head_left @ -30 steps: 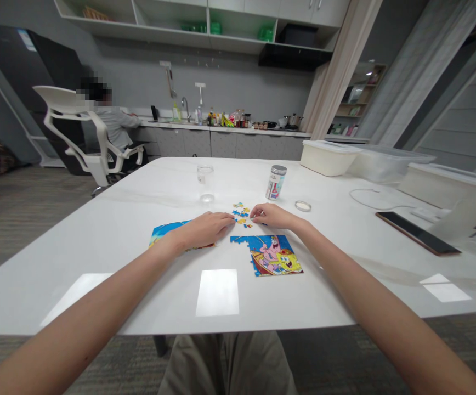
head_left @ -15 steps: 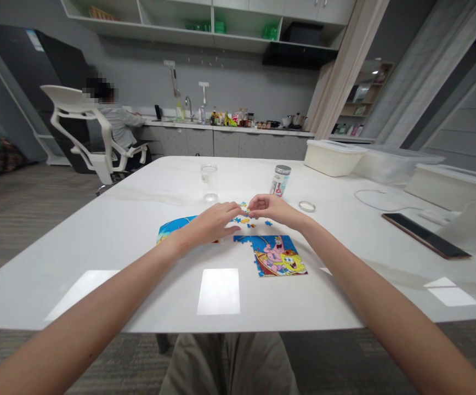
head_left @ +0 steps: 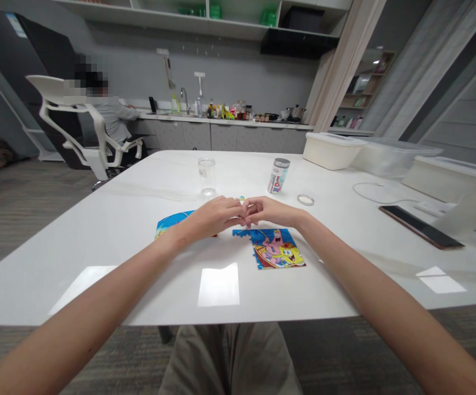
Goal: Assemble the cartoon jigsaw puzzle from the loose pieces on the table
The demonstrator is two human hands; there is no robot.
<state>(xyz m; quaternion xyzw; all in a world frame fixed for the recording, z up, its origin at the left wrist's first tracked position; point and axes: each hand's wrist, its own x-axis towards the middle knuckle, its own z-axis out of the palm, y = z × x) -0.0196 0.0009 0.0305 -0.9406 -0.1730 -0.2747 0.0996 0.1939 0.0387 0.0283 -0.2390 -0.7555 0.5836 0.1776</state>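
Observation:
My left hand and my right hand meet fingertip to fingertip, both with fingers pinched, just above the back edge of a partly joined jigsaw puzzle. Whatever sits between the fingertips is too small and too covered to make out. The joined section shows cartoon figures, one yellow and one pink, on blue. Another blue puzzle section lies partly under my left forearm and hand. Behind the fingers a small loose puzzle piece peeks out; any others there are hidden by my hands.
Beyond my hands stand a clear jar and a printed can, with a round lid near it. To the right are a dark phone-like slab, a white cable and storage boxes. A person sits at the far left.
My hands have come together so the fingertips touch, moving slightly nearer to the joined puzzle and covering most loose pieces. The view has tilted down a little.

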